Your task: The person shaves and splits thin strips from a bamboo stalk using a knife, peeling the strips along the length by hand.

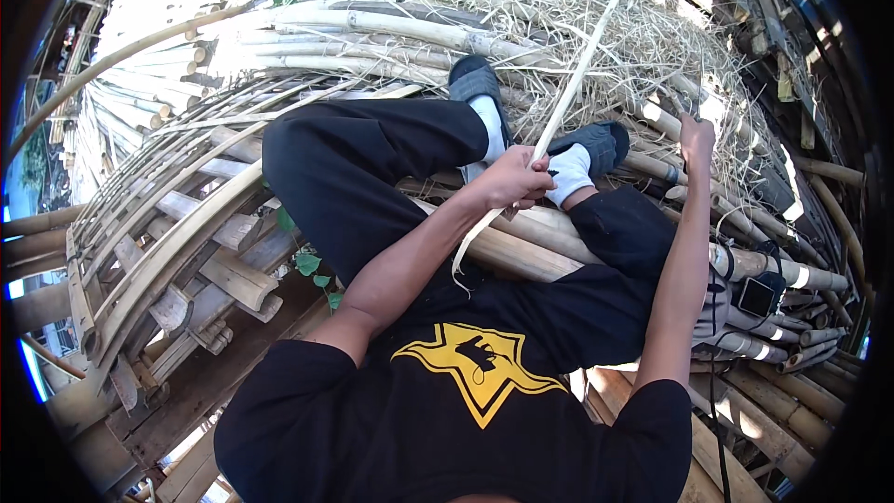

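Note:
A long pale bamboo strip runs from the top edge down past my lap, where its curled, frayed end hangs. My left hand is closed round this strip near its lower end, above my crossed legs. Off to the right, my outstretched right hand is held in a fist, apart from the strip. Something thin and dark seems to stick up from that fist, but it is too slight to name.
Heaps of dry bamboo shavings lie beyond my feet, over bamboo poles. A split-bamboo lattice stands at my left. To the right, a small black device with a cable rests on bundled poles. My sandals are close beyond my left hand.

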{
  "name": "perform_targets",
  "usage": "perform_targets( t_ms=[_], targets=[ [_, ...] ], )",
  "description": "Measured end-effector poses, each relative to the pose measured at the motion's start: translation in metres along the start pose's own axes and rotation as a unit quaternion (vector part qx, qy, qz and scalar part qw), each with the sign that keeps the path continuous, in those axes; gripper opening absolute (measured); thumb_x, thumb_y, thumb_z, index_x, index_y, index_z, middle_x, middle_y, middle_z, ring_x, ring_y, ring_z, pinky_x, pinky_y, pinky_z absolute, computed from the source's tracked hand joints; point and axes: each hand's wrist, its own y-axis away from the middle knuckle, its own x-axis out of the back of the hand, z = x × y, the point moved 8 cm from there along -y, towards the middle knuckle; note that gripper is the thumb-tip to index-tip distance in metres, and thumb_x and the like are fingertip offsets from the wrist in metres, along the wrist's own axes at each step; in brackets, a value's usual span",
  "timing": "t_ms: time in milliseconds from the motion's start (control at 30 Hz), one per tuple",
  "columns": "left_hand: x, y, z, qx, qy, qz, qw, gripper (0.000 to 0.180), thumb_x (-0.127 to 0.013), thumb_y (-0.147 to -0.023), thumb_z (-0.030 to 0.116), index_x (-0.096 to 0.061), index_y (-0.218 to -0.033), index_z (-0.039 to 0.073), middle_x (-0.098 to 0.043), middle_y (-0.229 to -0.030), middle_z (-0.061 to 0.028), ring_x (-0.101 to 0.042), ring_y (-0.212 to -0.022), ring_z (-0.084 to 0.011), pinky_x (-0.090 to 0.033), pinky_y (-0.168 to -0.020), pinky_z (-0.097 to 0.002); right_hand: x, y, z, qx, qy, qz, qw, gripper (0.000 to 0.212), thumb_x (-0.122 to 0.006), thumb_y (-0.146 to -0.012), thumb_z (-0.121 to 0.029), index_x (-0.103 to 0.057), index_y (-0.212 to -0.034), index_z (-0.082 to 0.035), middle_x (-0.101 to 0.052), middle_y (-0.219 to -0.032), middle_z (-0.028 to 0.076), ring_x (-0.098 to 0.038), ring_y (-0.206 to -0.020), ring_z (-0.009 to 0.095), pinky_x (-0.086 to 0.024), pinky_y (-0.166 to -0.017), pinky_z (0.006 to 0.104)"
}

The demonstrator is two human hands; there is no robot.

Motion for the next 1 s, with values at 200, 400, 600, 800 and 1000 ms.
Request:
perform_targets(
  t_ms=[200, 400, 600, 800, 1000],
  targets=[
    [0.016, -0.009, 0.002, -0.012, -0.013, 0.062, 0.998, 0.031, -0.058, -0.08, -0.005, -0.035, -0.072, 0.013, -0.035, -0.054, 0.0051, -0.031, -0.039, -0.0032, -0.022, -0.032, -0.0213, -0.092, 0.142, -0.122, 0.202, 0.129, -0.291, 0.926, 0.03, -0.06, -0.074, -0.025, -0.065, -0.076, 0.005, -0.06, -0.071, 0.027, -0.062, -0.075, 0.04, -0.049, -0.07, 0.0438],
    [0.025, -0.005, -0.004, -0.041, -0.15, 0.102, 0.983, 0.009, -0.054, -0.076, 0.001, -0.048, -0.071, 0.005, -0.039, -0.051, 0.0027, -0.035, -0.039, -0.0066, -0.027, -0.035, -0.0249, -0.14, 0.188, -0.129, 0.25, 0.174, -0.361, 0.881, 0.033, -0.063, -0.069, -0.024, -0.063, -0.073, 0.009, -0.061, -0.072, 0.028, -0.063, -0.073, 0.04, -0.052, -0.069, 0.0442],
    [0.031, -0.006, -0.004, -0.063, -0.222, 0.126, 0.965, 0.024, -0.054, -0.071, 0.0, -0.034, -0.071, 0.011, -0.039, -0.053, 0.0027, -0.038, -0.041, -0.0064, -0.028, -0.036, -0.024, -0.134, 0.155, -0.117, 0.238, 0.203, -0.268, 0.911, 0.028, -0.059, -0.069, -0.02, -0.063, -0.074, 0.007, -0.062, -0.075, 0.028, -0.063, -0.076, 0.041, -0.051, -0.071, 0.0455],
    [0.02, 0.004, -0.009, -0.02, -0.086, 0.084, 0.993, 0.03, -0.053, -0.074, -0.007, -0.031, -0.072, 0.013, -0.037, -0.053, 0.0029, -0.031, -0.038, -0.0041, -0.023, -0.032, -0.0233, -0.117, 0.091, -0.09, 0.115, 0.166, -0.128, 0.971, 0.031, -0.057, -0.07, -0.02, -0.064, -0.079, 0.008, -0.062, -0.079, 0.029, -0.063, -0.079, 0.042, -0.051, -0.072, 0.046],
    [0.006, 0.003, 0.006, -0.021, -0.006, 0.018, 1.0, 0.035, -0.053, -0.079, -0.01, -0.03, -0.07, 0.014, -0.034, -0.053, 0.0047, -0.026, -0.037, -0.0028, -0.02, -0.03, -0.0209, -0.035, 0.016, -0.011, -0.013, -0.058, -0.062, 0.996, 0.041, -0.057, -0.073, -0.026, -0.059, -0.068, 0.014, -0.059, -0.059, 0.025, -0.059, -0.056, 0.034, -0.044, -0.056, 0.0418]
  ],
)
